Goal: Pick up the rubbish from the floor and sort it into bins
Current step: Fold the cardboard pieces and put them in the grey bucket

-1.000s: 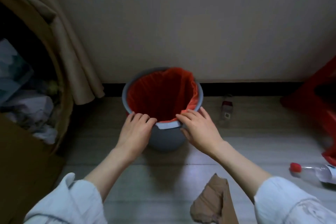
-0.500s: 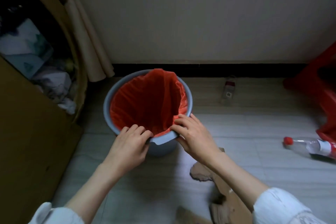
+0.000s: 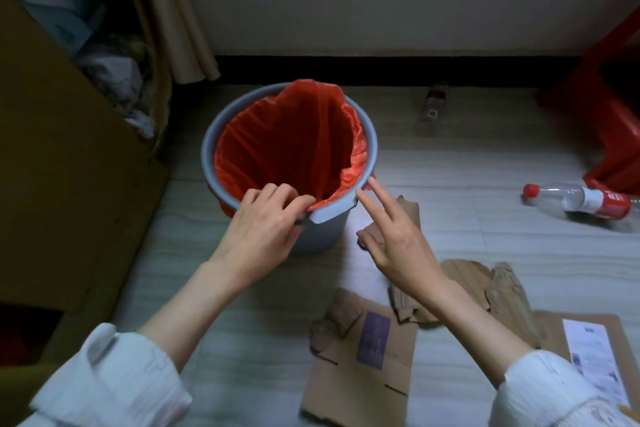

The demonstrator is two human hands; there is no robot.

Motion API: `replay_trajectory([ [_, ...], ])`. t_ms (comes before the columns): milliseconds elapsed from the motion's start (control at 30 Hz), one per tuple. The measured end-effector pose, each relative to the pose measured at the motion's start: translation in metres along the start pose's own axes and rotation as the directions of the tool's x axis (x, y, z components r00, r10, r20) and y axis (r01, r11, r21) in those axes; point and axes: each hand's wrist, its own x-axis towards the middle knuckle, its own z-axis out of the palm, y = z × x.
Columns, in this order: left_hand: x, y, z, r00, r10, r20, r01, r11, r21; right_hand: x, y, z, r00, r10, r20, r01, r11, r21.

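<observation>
Head view: left hand [image 3: 258, 239] pinches red liner [image 3: 291, 146] at near rim of grey bin [image 3: 372, 149]; right hand [image 3: 398, 239] open, fingertips at rim. Cardboard [image 3: 363, 354], bottle [image 3: 578, 201] on floor, near right. Risk (judgement): liner slips into bin, sagging far edge blocks opening.

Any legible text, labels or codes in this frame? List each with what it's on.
No text can be read.
Clear bottle with red cap: red label, print too blurred.
Small bottle by the skirting: square code-like mark, unreadable.
Flattened cardboard: purple sticker, print too small.
White paper label on the cardboard at right: blurred lines only.
</observation>
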Motion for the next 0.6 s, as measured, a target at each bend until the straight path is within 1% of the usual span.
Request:
replay_trajectory([
  [67, -0.009, 0.018, -0.008, 0.994, 0.050, -0.097, -0.053, 0.998, -0.036, -0.024, -0.002, 0.003, 0.995, 0.097, -0.007, -0.097, 0.995, 0.040],
  [100, -0.014, 0.028, -0.009, 0.982, 0.099, -0.159, -0.109, 0.993, -0.053, -0.034, 0.000, 0.007, 0.992, 0.126, -0.002, -0.126, 0.990, 0.055],
  [133, -0.021, 0.040, -0.005, 0.964, 0.161, -0.211, -0.177, 0.982, -0.064, -0.044, 0.003, 0.010, 0.989, 0.143, 0.028, -0.145, 0.988, 0.055],
  [167, -0.030, 0.052, 0.003, 0.951, 0.217, -0.220, -0.239, 0.967, -0.082, -0.057, 0.007, 0.013, 0.983, 0.164, 0.086, -0.167, 0.985, 0.036],
  [200, -0.037, 0.060, 0.012, 0.947, 0.260, -0.189, -0.282, 0.954, -0.102, -0.064, 0.011, 0.016, 0.965, 0.198, 0.171, -0.203, 0.979, 0.014],
  [267, -0.054, 0.073, 0.041, 0.951, 0.308, -0.038, -0.310, 0.938, -0.156, -0.085, 0.018, 0.024, 0.896, 0.283, 0.343, -0.275, 0.959, -0.072],
  [300, -0.063, 0.077, 0.057, 0.950, 0.304, 0.071, -0.287, 0.941, -0.181, -0.095, 0.020, 0.029, 0.856, 0.319, 0.407, -0.294, 0.948, -0.125],
  [367, -0.080, 0.083, 0.089, 0.930, 0.254, 0.264, -0.197, 0.954, -0.225, -0.116, 0.023, 0.039, 0.757, 0.403, 0.514, -0.340, 0.915, -0.218],
  [467, -0.097, 0.088, 0.122, 0.897, 0.162, 0.411, -0.052, 0.963, -0.266, -0.144, 0.024, 0.051, 0.618, 0.457, 0.639, -0.371, 0.887, -0.275],
  [500, -0.099, 0.088, 0.128, 0.883, 0.159, 0.442, -0.046, 0.966, -0.255, -0.150, 0.028, 0.055, 0.597, 0.450, 0.664, -0.360, 0.890, -0.280],
  [533, -0.099, 0.089, 0.135, 0.862, 0.178, 0.475, -0.077, 0.971, -0.226, -0.154, 0.034, 0.059, 0.582, 0.441, 0.683, -0.346, 0.895, -0.283],
  [600, -0.099, 0.089, 0.147, 0.820, 0.222, 0.527, -0.143, 0.972, -0.186, -0.155, 0.048, 0.067, 0.584, 0.438, 0.684, -0.334, 0.897, -0.289],
])
